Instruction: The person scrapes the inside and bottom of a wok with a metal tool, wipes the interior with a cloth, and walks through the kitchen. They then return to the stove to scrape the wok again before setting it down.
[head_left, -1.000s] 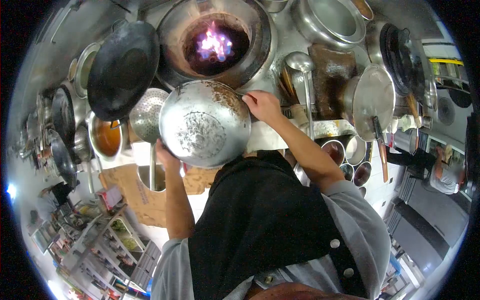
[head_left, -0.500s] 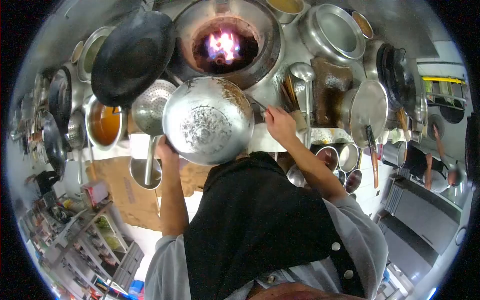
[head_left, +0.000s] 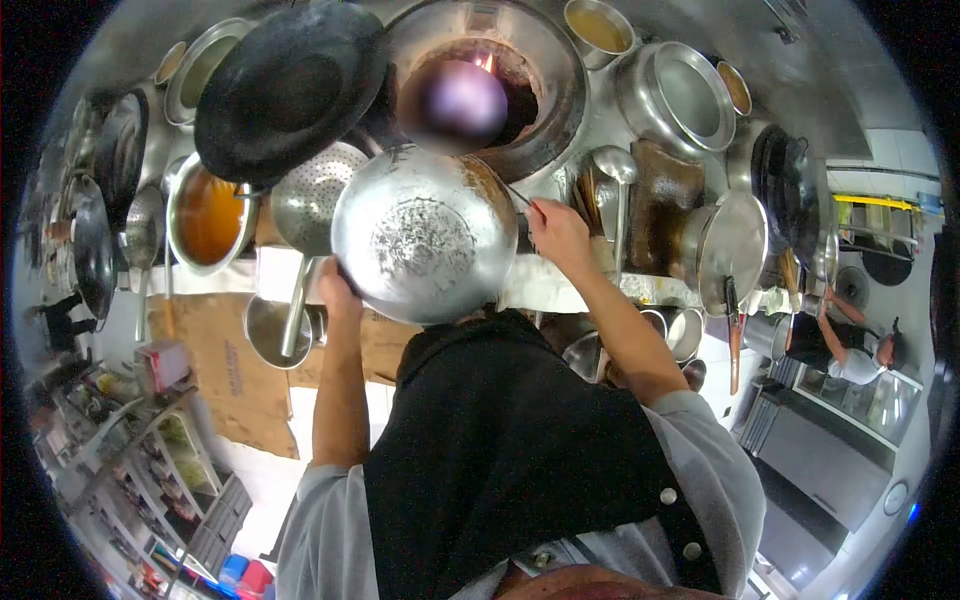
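Both hands at a steel wok, near the burner.
Left hand (head_left: 336,287) clenches the near-left rim of the wok (head_left: 425,240), tilted above the bench (head_left: 548,290) edge. Right hand (head_left: 558,232), grip closed, pinches a thin stick (head_left: 518,196) touching the wok's right rim.

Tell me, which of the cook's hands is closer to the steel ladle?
Right. The right hand, pinching a thin stick, is just beside the ladle at the silver wok's right rim. The left hand holds the wok's opposite edge, across the wok from the ladle.
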